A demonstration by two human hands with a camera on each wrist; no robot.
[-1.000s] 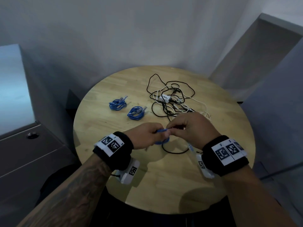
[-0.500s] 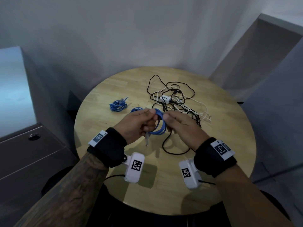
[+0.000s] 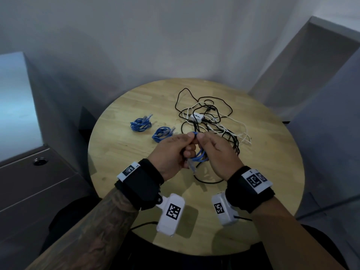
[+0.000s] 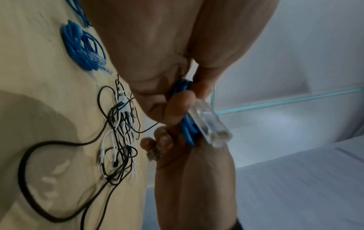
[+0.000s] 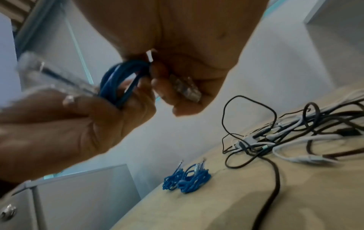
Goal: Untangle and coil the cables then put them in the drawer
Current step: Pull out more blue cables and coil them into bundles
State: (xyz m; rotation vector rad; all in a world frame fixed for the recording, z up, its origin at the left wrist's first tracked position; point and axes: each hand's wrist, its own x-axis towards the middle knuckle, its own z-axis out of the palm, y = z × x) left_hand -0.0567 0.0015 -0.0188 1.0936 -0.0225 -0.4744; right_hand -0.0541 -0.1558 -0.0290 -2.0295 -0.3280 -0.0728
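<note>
Your left hand (image 3: 171,154) and right hand (image 3: 218,152) meet above the near middle of the round wooden table (image 3: 272,152), and both are curled around the same small blue cable coil (image 3: 200,157). Your left fingers (image 5: 110,109) clamp the looped strands, with one clear plug (image 4: 210,123) sticking out past them; your right fingers (image 5: 167,87) pinch the far side of the loop, and the second clear plug (image 5: 186,88) lies against them. The coil hangs in the air, not touching the table. Beyond your left hand two finished blue coils (image 3: 140,124) (image 3: 162,133) lie on the wood, close together but apart. Beyond your right hand sits a tangle of black and white cables (image 3: 212,121), one black loop (image 3: 206,181) trailing back under your wrists. A grey cabinet with drawers (image 3: 39,182) stands to the table's left.
</note>
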